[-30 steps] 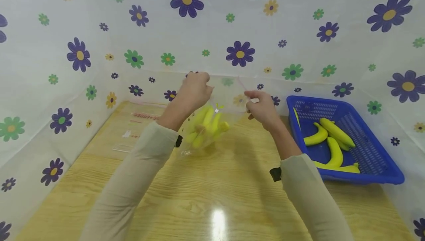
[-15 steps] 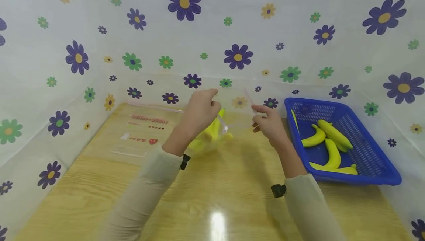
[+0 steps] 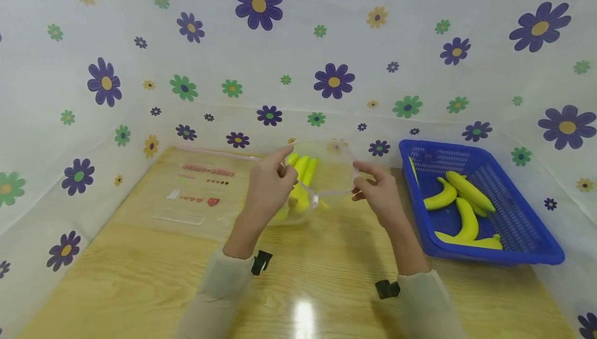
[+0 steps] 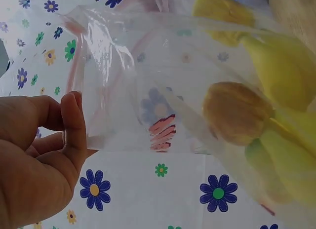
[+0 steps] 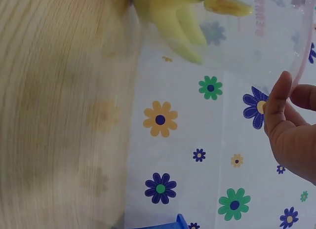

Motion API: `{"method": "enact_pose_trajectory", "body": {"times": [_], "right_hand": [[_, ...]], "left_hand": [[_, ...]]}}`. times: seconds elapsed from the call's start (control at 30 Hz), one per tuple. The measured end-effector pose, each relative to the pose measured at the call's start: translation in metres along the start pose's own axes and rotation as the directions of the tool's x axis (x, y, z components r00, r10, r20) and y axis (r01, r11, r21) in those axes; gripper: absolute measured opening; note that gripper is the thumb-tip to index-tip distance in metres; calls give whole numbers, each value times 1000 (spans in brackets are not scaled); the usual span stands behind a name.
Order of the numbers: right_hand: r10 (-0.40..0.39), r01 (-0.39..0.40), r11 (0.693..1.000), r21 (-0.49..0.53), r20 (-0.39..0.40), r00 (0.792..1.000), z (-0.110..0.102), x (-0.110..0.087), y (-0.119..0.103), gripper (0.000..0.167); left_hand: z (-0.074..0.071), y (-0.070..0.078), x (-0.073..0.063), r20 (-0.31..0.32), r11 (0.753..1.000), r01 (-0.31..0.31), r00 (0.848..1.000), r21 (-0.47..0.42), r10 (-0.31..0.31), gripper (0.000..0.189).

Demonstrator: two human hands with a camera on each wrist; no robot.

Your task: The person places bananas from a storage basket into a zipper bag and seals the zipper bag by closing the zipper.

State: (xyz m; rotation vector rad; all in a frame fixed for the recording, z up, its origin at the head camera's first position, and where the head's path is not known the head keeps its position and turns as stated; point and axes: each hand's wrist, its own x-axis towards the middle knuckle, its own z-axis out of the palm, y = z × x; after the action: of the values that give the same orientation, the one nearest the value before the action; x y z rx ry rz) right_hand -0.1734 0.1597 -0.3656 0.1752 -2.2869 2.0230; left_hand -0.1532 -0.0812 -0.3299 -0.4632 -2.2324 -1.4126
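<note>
A clear zip bag (image 3: 333,192) with a pinkish edge and a small slider stands on the table, its mouth spread wide towards me. Inside lies a bunch of yellow bananas (image 3: 303,173), whose brownish stem end shows through the plastic in the left wrist view. My left hand (image 3: 270,183) pinches the left side of the bag's mouth between thumb and fingers, partly covering the bananas in the head view. On the opposite side, my right hand (image 3: 382,194) pinches the other edge, thumb and forefinger meeting on the strip in the right wrist view.
To the left, a second clear zip bag (image 3: 191,209) with red print lies flat on the wooden table (image 3: 261,297). A blue plastic basket (image 3: 494,256) at the right holds several loose bananas (image 3: 468,188). White flower-patterned sheeting (image 3: 298,43) closes off the back and sides.
Both hands have come down and nearer with the bag's edges. The mouth has tipped towards me and opened wider, and the bananas inside show more plainly.
</note>
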Motion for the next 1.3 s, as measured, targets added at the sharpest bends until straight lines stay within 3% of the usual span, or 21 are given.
{"method": "enact_pose_trajectory", "body": {"times": [0.1,0.23,0.43,0.57,0.77,1.03,1.13,1.23,1.3], "right_hand": [[-11,10,1000,17,36,999,6,-9,6,46],[-7,4,998,65,44,999,7,-23,13,48],[-6,4,995,95,27,1000,3,-32,18,47],[-15,13,996,88,24,1000,0,-30,16,47],[-18,18,998,61,-1,1000,-3,-21,10,44],[-28,19,997,-70,-135,990,-29,-16,-9,36],[-27,-2,986,-169,-168,985,-48,-10,-16,36],[-13,-42,939,-341,-159,987,-73,-1,-24,40],[22,-82,875,-477,-131,991,-92,6,-27,45]], "left_hand": [[2,-8,-13,-49,997,0,999,-74,-3,43],[7,-16,-21,-62,991,-26,998,-133,18,43],[12,-19,-23,-42,984,-13,999,-179,6,42],[12,-16,-21,-45,986,8,999,-166,-15,43],[12,-14,-12,-77,988,-8,997,-156,-4,42],[10,-14,1,-95,990,-6,995,-144,-8,42],[7,-11,4,-105,990,-10,994,-140,-5,43],[6,-8,6,-109,989,-31,994,-143,15,43],[5,-7,8,-105,988,-44,994,-148,28,43]]}}
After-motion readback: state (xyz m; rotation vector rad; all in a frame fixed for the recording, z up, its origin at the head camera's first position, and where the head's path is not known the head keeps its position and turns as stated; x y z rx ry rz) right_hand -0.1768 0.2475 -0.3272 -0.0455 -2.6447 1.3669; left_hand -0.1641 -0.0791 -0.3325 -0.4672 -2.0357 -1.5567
